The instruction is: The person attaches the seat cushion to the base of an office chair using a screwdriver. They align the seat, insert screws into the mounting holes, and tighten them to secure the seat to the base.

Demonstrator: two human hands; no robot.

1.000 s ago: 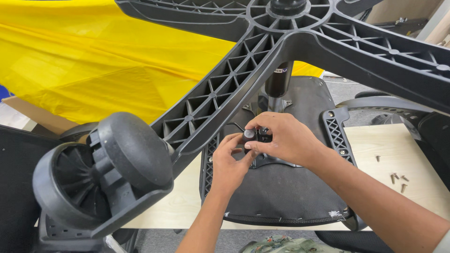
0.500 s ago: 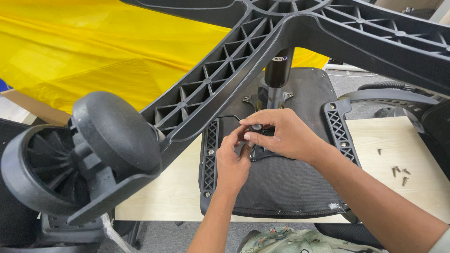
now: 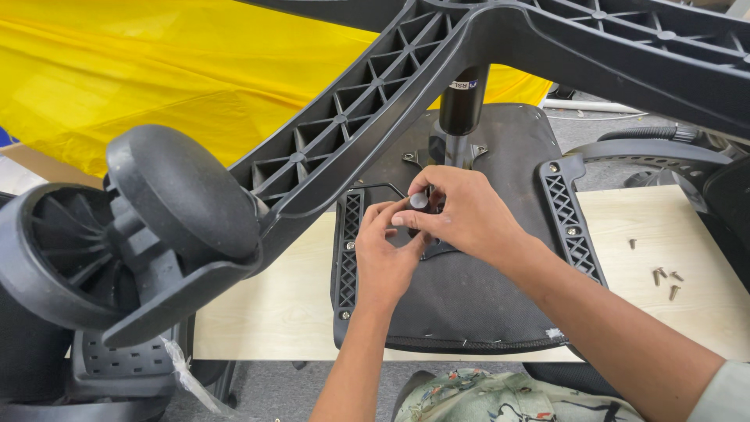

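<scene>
An office chair lies upside down on a light wooden table (image 3: pixel 266 312), with the black seat underside (image 3: pixel 469 301) facing up. My right hand (image 3: pixel 469 219) pinches a small black knob with a grey end (image 3: pixel 419 200) just in front of the gas cylinder (image 3: pixel 462 101). From below, the fingers of my left hand (image 3: pixel 387 254) close on the same knob. What lies under the hands on the seat plate is hidden.
The black star base (image 3: pixel 375 117) spans overhead, with a large caster wheel (image 3: pixel 141 227) close at the left. Ribbed arm brackets (image 3: pixel 570 219) flank the seat. Several loose screws (image 3: pixel 664 275) lie on the table at right. Yellow cloth (image 3: pixel 156 78) covers the back.
The view has dropped and shifted right, so the caster slid left. Both hands stay together at the knob, which has turned slightly between the fingers.
</scene>
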